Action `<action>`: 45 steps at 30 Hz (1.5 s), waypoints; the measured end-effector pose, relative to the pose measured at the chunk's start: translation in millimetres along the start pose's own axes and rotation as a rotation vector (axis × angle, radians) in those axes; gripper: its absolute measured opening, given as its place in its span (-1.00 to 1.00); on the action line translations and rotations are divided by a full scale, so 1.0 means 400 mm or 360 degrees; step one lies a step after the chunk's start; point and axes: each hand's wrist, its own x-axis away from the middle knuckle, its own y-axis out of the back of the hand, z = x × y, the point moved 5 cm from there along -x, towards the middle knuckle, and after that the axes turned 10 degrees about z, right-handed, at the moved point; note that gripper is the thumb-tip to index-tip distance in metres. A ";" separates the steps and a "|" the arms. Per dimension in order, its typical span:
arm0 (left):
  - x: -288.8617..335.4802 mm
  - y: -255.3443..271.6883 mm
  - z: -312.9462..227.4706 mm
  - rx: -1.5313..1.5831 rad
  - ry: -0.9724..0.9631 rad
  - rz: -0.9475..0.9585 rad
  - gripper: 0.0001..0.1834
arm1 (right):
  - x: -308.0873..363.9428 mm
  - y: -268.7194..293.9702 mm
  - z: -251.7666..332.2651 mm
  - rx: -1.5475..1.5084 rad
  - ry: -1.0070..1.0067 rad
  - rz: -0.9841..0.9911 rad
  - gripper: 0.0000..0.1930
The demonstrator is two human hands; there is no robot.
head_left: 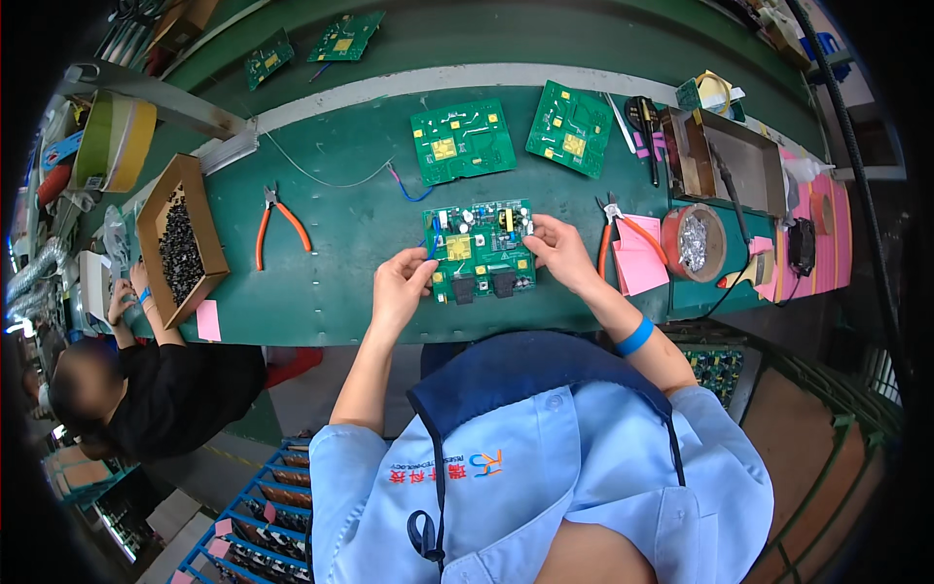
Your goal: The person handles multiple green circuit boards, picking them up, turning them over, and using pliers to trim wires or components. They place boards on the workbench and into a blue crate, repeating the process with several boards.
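Note:
A green circuit board with yellow patches, black blocks and small parts lies before me at the near side of the green bench. My left hand pinches its left edge, close to a blue wire. On the opposite edge, the fingers of my right hand close on the board's upper right side; a blue band circles that wrist. Two more circuit boards, one behind mine and another to its right, rest farther back. A short blue and red wire lies just behind the held board.
Orange-handled cutters lie left, beside a cardboard box of small black parts. To the right are more cutters, pink paper, a round tub of silvery bits and an open box. Another person works at far left.

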 end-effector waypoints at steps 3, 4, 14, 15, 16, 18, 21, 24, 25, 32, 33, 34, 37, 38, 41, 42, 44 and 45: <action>-0.019 0.007 0.056 -0.0088 0.0079 -0.0056 -0.82 | -0.010 -0.001 -0.046 0.0229 -0.0063 -0.0104 -0.68; -0.024 0.003 0.066 -0.0120 0.0091 -0.0074 -0.83 | -0.008 0.003 -0.045 0.0283 -0.0084 -0.0149 -0.65; -0.069 0.082 0.008 -0.0311 -0.0297 -0.0168 -0.59 | -0.017 0.055 -0.061 0.0407 0.0047 -0.0344 -0.63; -0.086 0.093 -0.031 -0.0279 -0.0392 -0.0237 -0.58 | -0.031 0.072 -0.053 0.0445 0.0161 -0.0398 -0.63; -0.104 0.093 -0.072 -0.0277 -0.0380 -0.0229 -0.58 | -0.048 0.078 -0.039 0.0476 0.0268 -0.0445 -0.63; -0.184 0.099 -0.102 -0.0383 -0.0413 -0.0251 -0.56 | -0.089 0.080 -0.008 0.0468 0.0319 -0.0480 -0.62; -0.300 0.097 -0.104 -0.0745 -0.0248 -0.0395 -0.55 | -0.147 0.068 0.027 0.0252 0.0058 -0.0398 -0.56; -0.358 0.065 -0.081 -0.0437 0.0215 -0.0108 -0.64 | -0.171 0.063 0.014 -0.0130 -0.0187 -0.0238 -0.49; -0.360 0.063 -0.082 -0.0375 0.0153 -0.0111 -0.66 | -0.173 0.060 0.013 -0.0245 -0.0153 -0.0192 -0.47; -0.294 0.060 -0.121 0.0247 -0.0160 0.0034 -0.71 | -0.149 0.049 0.031 -0.0532 -0.0058 0.0003 -0.47; -0.264 0.056 -0.133 0.0424 -0.0163 0.0060 -0.70 | -0.135 0.047 0.049 -0.0559 -0.0005 -0.0014 -0.50; -0.244 0.052 -0.144 0.0540 -0.0245 0.0143 -0.70 | -0.122 0.052 0.068 -0.0644 0.0067 -0.0044 -0.52; -0.190 0.038 -0.160 0.0794 -0.0357 0.0307 -0.70 | -0.090 0.061 0.112 -0.0741 0.0162 -0.0033 -0.59; -0.178 0.030 -0.162 0.0852 -0.0365 0.0326 -0.70 | -0.084 0.063 0.125 -0.0748 0.0175 -0.0012 -0.61; -0.139 0.007 -0.192 0.0922 -0.0409 0.0385 -0.74 | -0.064 0.061 0.167 -0.0576 0.0269 0.0036 -0.67; -0.133 0.005 -0.203 0.0903 -0.0445 0.0370 -0.73 | -0.057 0.060 0.186 -0.0557 0.0294 0.0033 -0.69; -0.123 0.001 -0.212 0.0925 -0.0461 0.0382 -0.73 | -0.047 0.061 0.189 -0.0568 0.0322 0.0031 -0.69; -0.120 0.000 -0.216 0.0935 -0.0467 0.0390 -0.73 | -0.046 0.062 0.192 -0.0574 0.0336 0.0029 -0.70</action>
